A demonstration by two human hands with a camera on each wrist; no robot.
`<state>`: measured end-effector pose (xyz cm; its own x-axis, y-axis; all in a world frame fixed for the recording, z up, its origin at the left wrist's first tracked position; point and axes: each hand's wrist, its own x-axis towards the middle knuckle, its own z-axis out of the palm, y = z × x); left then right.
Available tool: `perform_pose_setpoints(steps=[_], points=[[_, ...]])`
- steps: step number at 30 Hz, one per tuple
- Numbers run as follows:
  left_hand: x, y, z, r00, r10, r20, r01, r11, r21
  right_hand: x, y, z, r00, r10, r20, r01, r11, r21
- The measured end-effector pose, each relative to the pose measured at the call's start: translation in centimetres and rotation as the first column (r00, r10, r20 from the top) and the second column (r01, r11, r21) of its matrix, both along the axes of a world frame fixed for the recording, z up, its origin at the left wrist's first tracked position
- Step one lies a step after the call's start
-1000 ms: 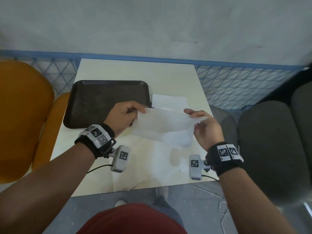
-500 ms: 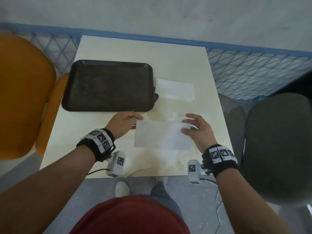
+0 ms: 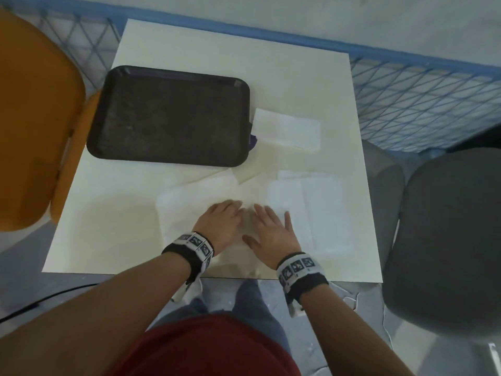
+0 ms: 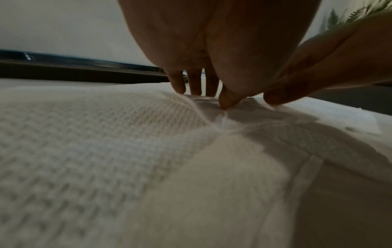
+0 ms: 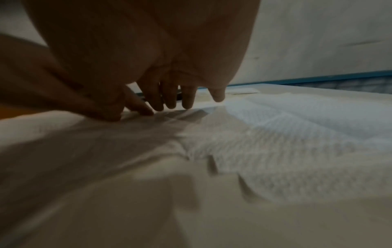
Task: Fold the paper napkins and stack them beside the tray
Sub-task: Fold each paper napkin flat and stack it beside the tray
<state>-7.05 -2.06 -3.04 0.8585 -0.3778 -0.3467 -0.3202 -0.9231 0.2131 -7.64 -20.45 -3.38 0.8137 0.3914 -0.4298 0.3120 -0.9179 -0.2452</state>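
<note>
A cream square table [image 3: 271, 77] stands against a pale grey wall [image 3: 352, 17]. Behind it runs a blue wire fence [image 3: 423, 93]. An orange chair [image 3: 35, 118] sits to the left, a dark grey chair [image 3: 447, 226] to the right. The floor [image 3: 24, 289] looks like grey concrete.

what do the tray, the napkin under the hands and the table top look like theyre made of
Tray: probably hard plastic, dark brown and matt, with a moulded raised rim and rounded corners.
Napkin: thin white paper tissue; the left wrist view shows an embossed dot grid and soft creases at the fingertips.
Table top: smooth pale cream board, likely laminate, though the look leaves it open.
</note>
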Motion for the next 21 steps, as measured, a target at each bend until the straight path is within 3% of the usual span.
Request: perform_pose_setpoints(steps=[5, 8, 12, 16, 19, 21], points=[[0.5, 0.4, 0.2, 0.998, 0.053, 0.023, -0.052, 0.999, -0.013, -0.4, -3.6, 0.0, 0.99, -0.137, -0.024, 0.131, 0.976, -0.172], [1.6, 0.4, 0.4, 0.983, 0.185, 0.006, -0.184, 0.98, -0.079, 0.2, -4.6, 0.8, 0.991, -0.129, -0.025, 0.123, 0.978, -0.167], [3.1, 0.8, 1.5, 0.951, 0.29, -0.108, -0.309, 0.901, -0.306, 1.6, -3.5, 1.5, 0.98, -0.193, 0.052, 0.189, 0.979, 0.071], [4.0, 0.9, 3.8, 0.959, 0.262, -0.105, -0.271, 0.751, -0.603, 4.0, -1.9, 3.1, 0.975, -0.22, -0.017, 0.212, 0.914, 0.347], [5.2, 0.8, 4.0, 0.899, 0.43, -0.084, -0.387, 0.689, -0.613, 7.2, -2.8, 5.5, 0.943, -0.321, -0.09, 0.329, 0.86, 0.389], [6.1, 0.4, 3.6, 0.84, 0.53, -0.115, -0.507, 0.69, -0.516, 9.9, -4.2, 6.7, 0.927, -0.359, -0.111, 0.374, 0.853, 0.364]])
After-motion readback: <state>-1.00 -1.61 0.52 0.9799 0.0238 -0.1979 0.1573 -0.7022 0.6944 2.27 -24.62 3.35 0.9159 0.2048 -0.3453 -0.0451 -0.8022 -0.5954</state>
